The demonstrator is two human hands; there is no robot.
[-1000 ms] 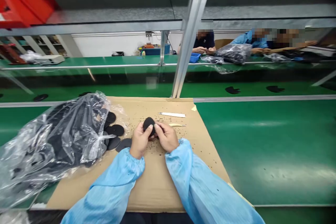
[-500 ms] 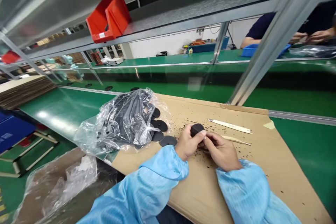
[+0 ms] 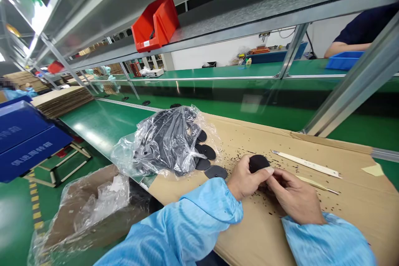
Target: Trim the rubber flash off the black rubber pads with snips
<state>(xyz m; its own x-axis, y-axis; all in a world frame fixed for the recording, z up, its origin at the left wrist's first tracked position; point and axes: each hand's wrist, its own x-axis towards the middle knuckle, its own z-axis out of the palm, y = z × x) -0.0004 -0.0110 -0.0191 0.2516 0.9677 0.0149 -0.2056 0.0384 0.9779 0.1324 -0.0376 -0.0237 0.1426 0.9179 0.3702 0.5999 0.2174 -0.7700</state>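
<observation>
A round black disc [image 3: 258, 163] is gripped between the thumb and fingers of my left hand [image 3: 247, 178]. My right hand [image 3: 294, 195] is closed at the disc's lower right edge, its thumb and fingertips pinched together; what they hold is hidden. Small black scraps lie scattered on the brown cardboard [image 3: 249, 232] around both hands. Several loose black discs [image 3: 215, 171] rest left of my hands, beside a clear plastic bag [image 3: 165, 141] full of black pieces. To the right lie a white-handled blade tool [image 3: 307, 163] and a yellowish tool [image 3: 321, 184].
An open carton [image 3: 84, 208] lined with plastic stands at the lower left, near blue crates [image 3: 31, 145]. A red bin [image 3: 156, 23] sits on the shelf above. A metal post [image 3: 352, 70] rises at right, and a person's arm shows behind it near a blue tray [image 3: 344, 60].
The camera view has turned left, so the scene sits further right. My hands still hold the disc in nearly the same pose, and more of its flat face shows.
</observation>
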